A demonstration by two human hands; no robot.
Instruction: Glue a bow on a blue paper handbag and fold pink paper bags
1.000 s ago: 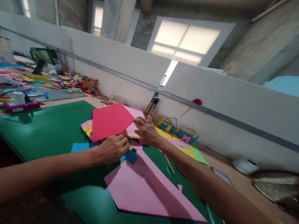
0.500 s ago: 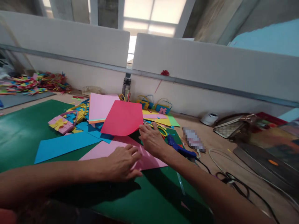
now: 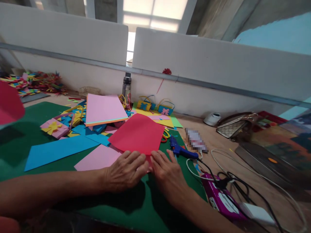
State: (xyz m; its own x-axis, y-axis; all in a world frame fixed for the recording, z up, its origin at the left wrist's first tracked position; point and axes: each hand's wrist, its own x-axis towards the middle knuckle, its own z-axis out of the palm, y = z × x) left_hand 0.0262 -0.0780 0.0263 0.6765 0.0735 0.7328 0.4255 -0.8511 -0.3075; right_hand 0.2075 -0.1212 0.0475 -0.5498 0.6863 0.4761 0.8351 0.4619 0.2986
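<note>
A red sheet of craft foam or paper [image 3: 138, 133] lies in front of me, its near edge curled up at my fingers. My left hand [image 3: 128, 171] grips that edge with curled fingers. Beside it, my right hand [image 3: 167, 171] presses its fingers on the same edge, thumbs hidden behind the hands. Beneath the red sheet, a pink sheet [image 3: 97, 159] shows on the left. A long blue strip [image 3: 58, 151] lies farther left on the green mat [image 3: 155, 210]. Behind, a pink-topped stack of sheets [image 3: 104, 108] rests on coloured scraps.
At the right lie a blue glue gun [image 3: 181, 149], a pixelated flat object [image 3: 196, 140], tangled cables and a purple power strip [image 3: 220, 197]. Small foam bags [image 3: 165, 110] and a bottle [image 3: 126, 85] stand along the wall. Another red sheet [image 3: 9, 105] enters at the left edge.
The red sheet has come off the stack, nearer and to the right. Both hands have come together at its near edge. A second red sheet has appeared at far left.
</note>
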